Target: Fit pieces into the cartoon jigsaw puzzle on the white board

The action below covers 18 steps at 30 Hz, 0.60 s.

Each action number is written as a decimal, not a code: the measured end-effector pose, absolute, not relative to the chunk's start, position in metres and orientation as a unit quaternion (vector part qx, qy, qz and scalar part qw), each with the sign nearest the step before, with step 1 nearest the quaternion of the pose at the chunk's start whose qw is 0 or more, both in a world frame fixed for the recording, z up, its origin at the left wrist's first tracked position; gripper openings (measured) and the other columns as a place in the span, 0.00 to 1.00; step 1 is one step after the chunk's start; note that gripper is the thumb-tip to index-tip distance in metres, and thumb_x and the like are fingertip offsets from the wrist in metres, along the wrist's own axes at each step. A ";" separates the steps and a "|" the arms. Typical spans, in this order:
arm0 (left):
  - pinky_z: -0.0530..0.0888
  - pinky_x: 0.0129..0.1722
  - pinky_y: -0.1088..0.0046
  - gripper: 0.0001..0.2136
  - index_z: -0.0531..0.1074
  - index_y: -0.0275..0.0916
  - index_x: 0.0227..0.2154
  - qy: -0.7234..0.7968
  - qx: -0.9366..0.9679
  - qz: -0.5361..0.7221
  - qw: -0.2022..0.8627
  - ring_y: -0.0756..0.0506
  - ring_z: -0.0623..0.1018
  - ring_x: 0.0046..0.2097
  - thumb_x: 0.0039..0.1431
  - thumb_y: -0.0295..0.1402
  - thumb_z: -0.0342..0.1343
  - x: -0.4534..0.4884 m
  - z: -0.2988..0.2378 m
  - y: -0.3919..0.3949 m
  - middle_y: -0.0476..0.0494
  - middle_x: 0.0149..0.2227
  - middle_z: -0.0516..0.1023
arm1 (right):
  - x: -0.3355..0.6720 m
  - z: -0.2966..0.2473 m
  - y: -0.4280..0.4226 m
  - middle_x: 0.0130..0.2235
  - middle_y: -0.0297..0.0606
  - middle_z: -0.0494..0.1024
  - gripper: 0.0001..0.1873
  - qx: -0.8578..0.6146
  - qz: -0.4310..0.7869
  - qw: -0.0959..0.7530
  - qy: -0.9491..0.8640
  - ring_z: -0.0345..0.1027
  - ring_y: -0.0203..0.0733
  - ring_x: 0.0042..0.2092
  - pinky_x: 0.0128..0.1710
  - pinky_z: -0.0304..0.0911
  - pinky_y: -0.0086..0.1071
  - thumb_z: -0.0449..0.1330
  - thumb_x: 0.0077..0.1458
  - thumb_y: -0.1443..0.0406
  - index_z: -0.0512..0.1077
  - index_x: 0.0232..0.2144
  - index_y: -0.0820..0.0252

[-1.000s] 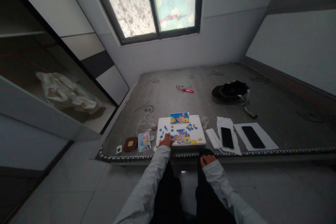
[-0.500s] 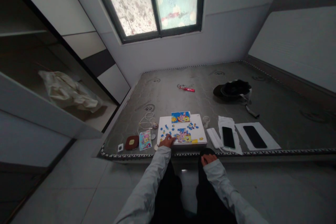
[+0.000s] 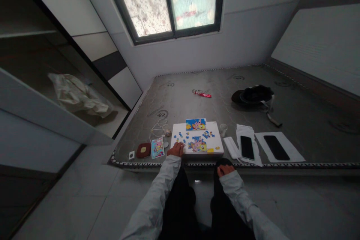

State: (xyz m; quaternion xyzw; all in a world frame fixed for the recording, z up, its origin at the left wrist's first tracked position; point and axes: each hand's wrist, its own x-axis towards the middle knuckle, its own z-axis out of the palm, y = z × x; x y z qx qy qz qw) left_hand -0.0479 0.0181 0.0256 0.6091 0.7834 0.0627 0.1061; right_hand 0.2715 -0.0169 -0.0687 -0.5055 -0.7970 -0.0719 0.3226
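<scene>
A white board (image 3: 216, 141) lies at the near edge of a grey mattress (image 3: 219, 101). On it sit a partly built cartoon jigsaw (image 3: 197, 145), several loose blue pieces (image 3: 207, 134) and a small reference picture (image 3: 196, 124). My left hand (image 3: 176, 150) rests on the board's near left corner, fingers curled down by the loose pieces; whether it holds one is too small to tell. My right hand (image 3: 224, 170) lies closed on my right knee, below the mattress edge, with nothing seen in it.
Left of the board lie a picture card (image 3: 157, 147), a brown case (image 3: 143, 150) and a white cable (image 3: 159, 127). To the right are a small clear cup (image 3: 223, 129), a white remote (image 3: 232, 147), two phones (image 3: 247, 147) on paper and a black cap (image 3: 254, 95). A red packet (image 3: 205, 95) lies farther back.
My left hand slid a little left along the board's near edge, from the jigsaw toward the corner. The view shifted slightly. My right hand stayed on the knee.
</scene>
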 end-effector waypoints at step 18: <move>0.66 0.36 0.73 0.19 0.81 0.43 0.33 0.811 0.567 0.009 0.144 0.46 0.79 0.39 0.68 0.39 0.44 -0.054 0.018 -0.014 0.44 0.35 0.83 | 0.276 -0.061 -0.022 0.28 0.39 0.78 0.15 -0.492 -0.070 0.298 -0.815 0.67 0.40 0.31 0.39 0.54 0.35 0.51 0.62 0.64 0.76 0.29 0.58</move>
